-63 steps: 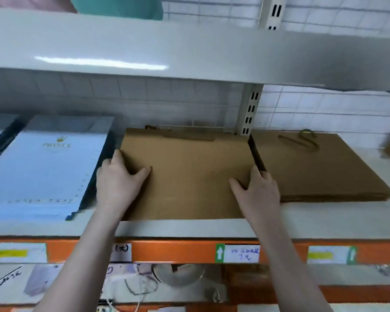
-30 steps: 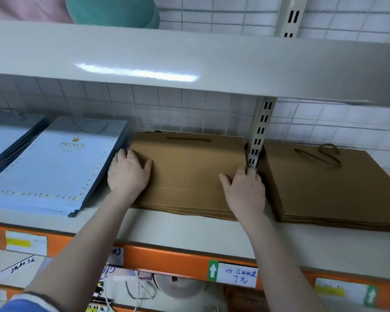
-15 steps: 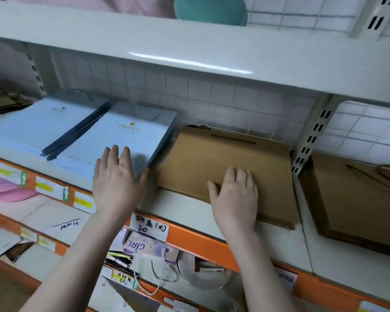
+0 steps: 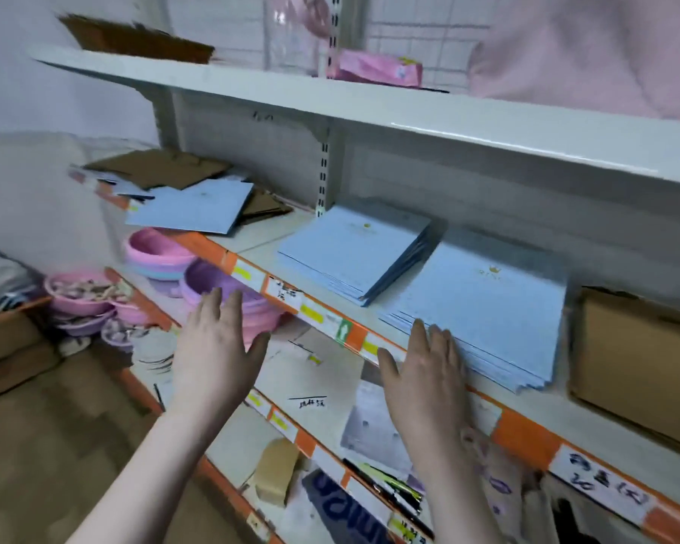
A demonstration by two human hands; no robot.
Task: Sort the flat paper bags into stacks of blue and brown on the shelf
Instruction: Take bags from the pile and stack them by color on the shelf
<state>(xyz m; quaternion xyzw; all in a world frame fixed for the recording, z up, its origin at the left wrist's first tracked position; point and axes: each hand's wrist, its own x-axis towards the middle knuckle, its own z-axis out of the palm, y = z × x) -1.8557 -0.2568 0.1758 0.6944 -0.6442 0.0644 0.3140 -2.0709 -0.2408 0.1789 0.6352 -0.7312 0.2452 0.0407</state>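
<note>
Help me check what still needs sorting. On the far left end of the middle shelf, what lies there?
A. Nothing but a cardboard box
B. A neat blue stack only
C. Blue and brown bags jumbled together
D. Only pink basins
C: the loose blue bag lies askew over brown bags on the shelf, unlike the tidy blue stacks beside it.

We're holding left hand (image 4: 216,359) flat-fingered in front of the shelf (image 4: 322,312); right hand (image 4: 424,371) fingertips are touching the nearer blue stack (image 4: 483,304), brown stack (image 4: 640,355) lying beside it.
</note>
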